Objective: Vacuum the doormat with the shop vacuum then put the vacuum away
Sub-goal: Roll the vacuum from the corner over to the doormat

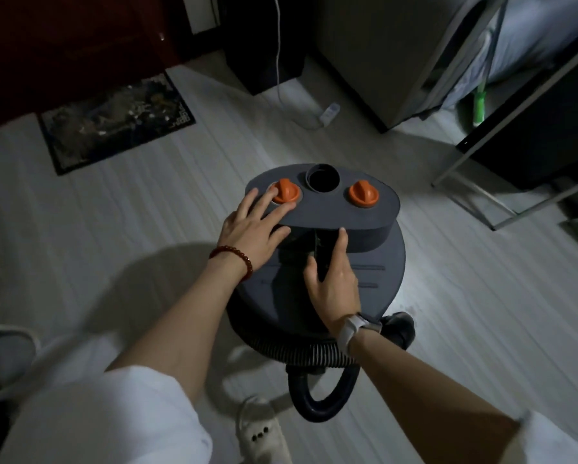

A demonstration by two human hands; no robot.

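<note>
Shop vacuum (317,262), a dark grey round canister with a raised oval top panel, stands on the pale plank floor (448,313) near frame centre, directly below the person. Left hand (255,226) lies flat on the left end of the top panel, fingers straight and spread, fingertips touching the left orange knob (284,191); a red bead bracelet (232,257) sits on that wrist. Right hand (332,283) rests on the lid behind the panel, thumb and forefinger held narrowly apart around the dark handle recess; whether they grip anything inside it cannot be told. A pale watch (354,328) is on the right wrist. Second orange knob (364,193) and the open round port (323,178) between the knobs are untouched. Black ribbed hose (314,358) wraps the near side of the canister and loops toward the person. Dark patterned doormat (116,123) lies well apart, upper left, against a dark red door (63,38). Bare floor lies between mat and vacuum. White power strip (329,112) and cable lie beyond; a metal frame (475,169) borders the right.
</note>
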